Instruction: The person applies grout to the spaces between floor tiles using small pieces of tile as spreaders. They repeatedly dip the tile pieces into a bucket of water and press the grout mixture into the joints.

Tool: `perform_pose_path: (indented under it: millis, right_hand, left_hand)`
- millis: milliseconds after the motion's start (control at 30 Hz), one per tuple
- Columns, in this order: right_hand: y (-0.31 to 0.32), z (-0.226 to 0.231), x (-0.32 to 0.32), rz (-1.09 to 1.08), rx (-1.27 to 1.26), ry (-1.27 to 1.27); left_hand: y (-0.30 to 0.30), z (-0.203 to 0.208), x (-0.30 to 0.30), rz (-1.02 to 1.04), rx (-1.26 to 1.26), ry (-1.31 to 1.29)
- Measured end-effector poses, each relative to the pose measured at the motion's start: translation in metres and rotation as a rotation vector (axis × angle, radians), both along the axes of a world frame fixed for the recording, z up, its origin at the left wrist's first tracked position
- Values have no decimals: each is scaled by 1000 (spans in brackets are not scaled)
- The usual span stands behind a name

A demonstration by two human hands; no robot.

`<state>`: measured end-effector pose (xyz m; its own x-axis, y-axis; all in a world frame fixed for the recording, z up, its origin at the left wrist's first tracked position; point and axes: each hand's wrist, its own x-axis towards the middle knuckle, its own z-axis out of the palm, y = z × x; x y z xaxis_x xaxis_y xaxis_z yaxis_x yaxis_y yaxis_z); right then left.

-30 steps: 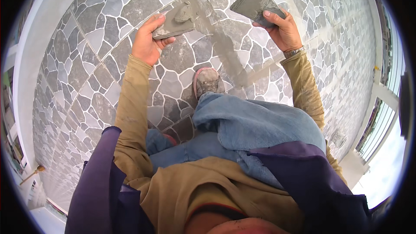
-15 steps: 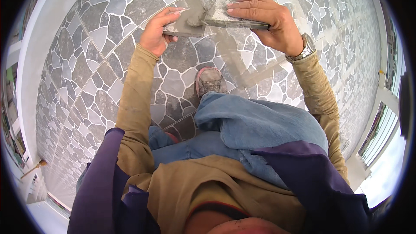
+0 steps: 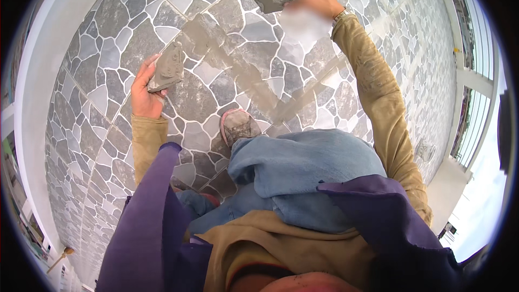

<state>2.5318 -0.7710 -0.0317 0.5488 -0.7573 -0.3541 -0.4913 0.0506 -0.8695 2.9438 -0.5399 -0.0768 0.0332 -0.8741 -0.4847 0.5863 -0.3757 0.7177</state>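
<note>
My left hand (image 3: 145, 94) is closed around the edge of a flat grey plate (image 3: 172, 65) with wet mortar spread on its upper face. To the far right, my right hand (image 3: 323, 4) grips a second flat grey slab (image 3: 274, 1), tilted so its thin edge shows. The exact kind of either piece is hard to make out. Both are held over the stone-patterned tile floor (image 3: 211, 103), well apart from each other. Between them runs a grey band of mortar (image 3: 246, 75) smeared along a tile joint, meeting another band near my shoe.
My dirty shoe (image 3: 239, 125) stands on the tiles beside the mortar band. A white low wall (image 3: 32, 75) curves along the left, with a wooden-handled tool (image 3: 60, 257) near it. White railings (image 3: 476, 148) line the right side. A blurred pale patch lies under my right hand.
My hands have drawn apart. The left has moved left and nearer with its plate, the right farther away and slightly left. Earlier the two pieces met, with mortar between them.
</note>
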Motion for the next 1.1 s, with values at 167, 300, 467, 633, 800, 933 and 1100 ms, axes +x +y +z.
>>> perform_pose_path:
  millis: [167,300,467,633,800,933,1100]
  right_hand:
    - [-116,-65,-74,-151,-553,522]
    - [-137,-96,-77,-108,-706,593]
    - [-94,-115,-58,62,-1154,582]
    - [-91,-60,-23,203,-746,859]
    - [-163,-78,-73,-67,-838,919]
    - [-150,-88,-22,-198,-526,827]
    - [-53,-74,42,122,-812,796]
  left_hand:
    - [4,0,-16,63,39,58]
    - [10,-4,-20,79,64,-2]
    - [15,-3,0,125,92,19]
    - [18,23,19,252,125,-63]
    - [5,-4,4,172,42,34]
    - [6,7,7,188,54,19]
    - [14,18,11,270,40,12]
